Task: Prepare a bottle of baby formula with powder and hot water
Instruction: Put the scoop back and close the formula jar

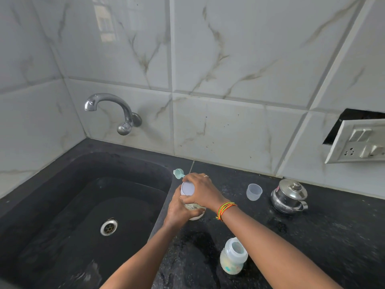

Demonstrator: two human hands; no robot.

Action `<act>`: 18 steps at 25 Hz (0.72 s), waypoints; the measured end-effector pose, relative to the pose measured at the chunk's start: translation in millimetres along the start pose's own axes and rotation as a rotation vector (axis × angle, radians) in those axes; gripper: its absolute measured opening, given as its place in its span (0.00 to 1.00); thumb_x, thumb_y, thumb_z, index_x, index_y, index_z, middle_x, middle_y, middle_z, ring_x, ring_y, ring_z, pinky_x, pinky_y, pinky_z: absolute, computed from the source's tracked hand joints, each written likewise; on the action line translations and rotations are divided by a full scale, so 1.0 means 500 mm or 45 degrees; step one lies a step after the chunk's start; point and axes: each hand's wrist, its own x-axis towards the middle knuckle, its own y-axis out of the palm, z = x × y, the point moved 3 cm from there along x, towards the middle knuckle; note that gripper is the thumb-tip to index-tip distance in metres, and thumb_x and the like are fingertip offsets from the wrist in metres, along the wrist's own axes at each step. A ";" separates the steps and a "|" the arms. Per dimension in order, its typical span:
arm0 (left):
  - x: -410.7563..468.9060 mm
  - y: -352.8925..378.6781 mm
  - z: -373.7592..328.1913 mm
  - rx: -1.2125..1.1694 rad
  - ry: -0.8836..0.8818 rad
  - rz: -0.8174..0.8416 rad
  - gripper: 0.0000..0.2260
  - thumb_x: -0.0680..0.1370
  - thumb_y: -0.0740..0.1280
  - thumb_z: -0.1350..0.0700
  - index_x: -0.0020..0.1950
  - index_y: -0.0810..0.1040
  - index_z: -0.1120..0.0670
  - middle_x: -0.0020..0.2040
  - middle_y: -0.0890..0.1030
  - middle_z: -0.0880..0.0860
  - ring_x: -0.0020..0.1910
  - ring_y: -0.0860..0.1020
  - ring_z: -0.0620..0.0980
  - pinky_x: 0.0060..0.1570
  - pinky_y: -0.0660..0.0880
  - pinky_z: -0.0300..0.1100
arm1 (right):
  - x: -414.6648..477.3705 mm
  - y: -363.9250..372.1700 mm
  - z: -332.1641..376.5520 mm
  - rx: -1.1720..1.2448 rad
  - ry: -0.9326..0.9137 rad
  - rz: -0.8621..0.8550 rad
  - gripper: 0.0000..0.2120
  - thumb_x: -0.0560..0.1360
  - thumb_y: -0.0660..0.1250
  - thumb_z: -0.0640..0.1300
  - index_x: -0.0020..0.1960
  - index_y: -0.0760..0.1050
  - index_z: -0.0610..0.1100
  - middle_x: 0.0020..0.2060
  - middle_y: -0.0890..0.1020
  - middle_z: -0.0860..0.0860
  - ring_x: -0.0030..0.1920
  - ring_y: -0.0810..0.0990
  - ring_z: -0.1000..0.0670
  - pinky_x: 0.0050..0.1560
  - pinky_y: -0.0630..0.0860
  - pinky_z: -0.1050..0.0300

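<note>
A clear powder jar point(196, 211) with a white lid point(186, 188) stands on the black counter beside the sink. My left hand point(176, 209) grips the jar's body from the left. My right hand point(201, 189) curls over the lid from above. A small teal scoop point(178, 173) lies just behind the jar. The open baby bottle point(233, 256) stands near the front of the counter, apart from both hands. A clear bottle cap point(254, 191) and a lidded steel pot point(288, 196) stand to the right.
The black sink point(62, 205) with a steel drain point(108, 226) fills the left; a chrome tap point(112, 110) juts from the tiled wall. A switch and socket plate point(362, 140) hangs loose at the far right. A wet patch point(200, 243) lies on the counter.
</note>
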 end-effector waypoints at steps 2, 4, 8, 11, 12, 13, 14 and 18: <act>0.001 0.002 0.002 0.010 0.018 -0.009 0.40 0.59 0.80 0.53 0.65 0.63 0.44 0.57 0.75 0.45 0.56 0.75 0.43 0.55 0.75 0.41 | -0.002 -0.002 0.006 -0.040 0.052 0.011 0.24 0.68 0.70 0.52 0.62 0.71 0.46 0.60 0.75 0.51 0.59 0.71 0.44 0.59 0.66 0.51; 0.000 0.005 0.002 0.003 0.004 -0.019 0.39 0.60 0.79 0.55 0.66 0.63 0.47 0.57 0.75 0.46 0.55 0.76 0.44 0.50 0.74 0.37 | -0.008 0.002 0.020 -0.124 0.159 -0.027 0.25 0.70 0.68 0.54 0.64 0.70 0.45 0.60 0.75 0.50 0.59 0.72 0.42 0.58 0.68 0.50; -0.004 0.007 -0.018 0.079 0.005 -0.022 0.26 0.70 0.72 0.51 0.64 0.66 0.51 0.53 0.75 0.48 0.51 0.76 0.47 0.43 0.71 0.37 | -0.020 0.009 0.067 -0.192 0.494 -0.197 0.27 0.75 0.62 0.60 0.65 0.68 0.42 0.60 0.74 0.46 0.58 0.73 0.40 0.57 0.70 0.47; -0.006 0.006 -0.013 -0.007 -0.020 -0.037 0.34 0.64 0.77 0.51 0.65 0.65 0.48 0.55 0.76 0.47 0.53 0.76 0.45 0.48 0.72 0.38 | -0.039 -0.019 0.065 -0.082 0.540 -0.208 0.29 0.75 0.61 0.62 0.64 0.69 0.39 0.60 0.73 0.44 0.58 0.74 0.40 0.57 0.71 0.49; -0.005 0.004 -0.008 -0.036 -0.031 -0.049 0.37 0.60 0.79 0.51 0.64 0.65 0.47 0.57 0.76 0.46 0.55 0.76 0.45 0.50 0.72 0.39 | -0.052 -0.033 0.061 -0.042 0.528 -0.200 0.28 0.76 0.62 0.60 0.65 0.68 0.39 0.60 0.72 0.44 0.58 0.75 0.40 0.57 0.71 0.50; -0.005 0.004 -0.003 -0.045 -0.039 -0.055 0.38 0.58 0.80 0.51 0.64 0.66 0.46 0.57 0.75 0.45 0.56 0.76 0.44 0.51 0.72 0.39 | -0.064 -0.046 0.057 -0.032 0.514 -0.197 0.26 0.76 0.63 0.57 0.65 0.68 0.39 0.60 0.72 0.44 0.59 0.75 0.40 0.56 0.72 0.50; -0.006 0.006 -0.001 -0.054 -0.037 -0.058 0.39 0.57 0.80 0.51 0.64 0.66 0.46 0.58 0.75 0.44 0.56 0.75 0.43 0.51 0.72 0.38 | -0.074 -0.056 0.055 -0.074 0.488 -0.200 0.24 0.75 0.65 0.54 0.65 0.68 0.40 0.59 0.72 0.44 0.58 0.76 0.40 0.55 0.73 0.50; -0.005 0.006 0.001 -0.073 -0.033 -0.071 0.41 0.54 0.78 0.47 0.63 0.65 0.44 0.58 0.75 0.45 0.56 0.76 0.44 0.54 0.74 0.42 | -0.060 -0.072 0.058 -0.124 0.252 -0.165 0.26 0.70 0.69 0.43 0.66 0.66 0.42 0.62 0.69 0.47 0.59 0.74 0.40 0.56 0.72 0.49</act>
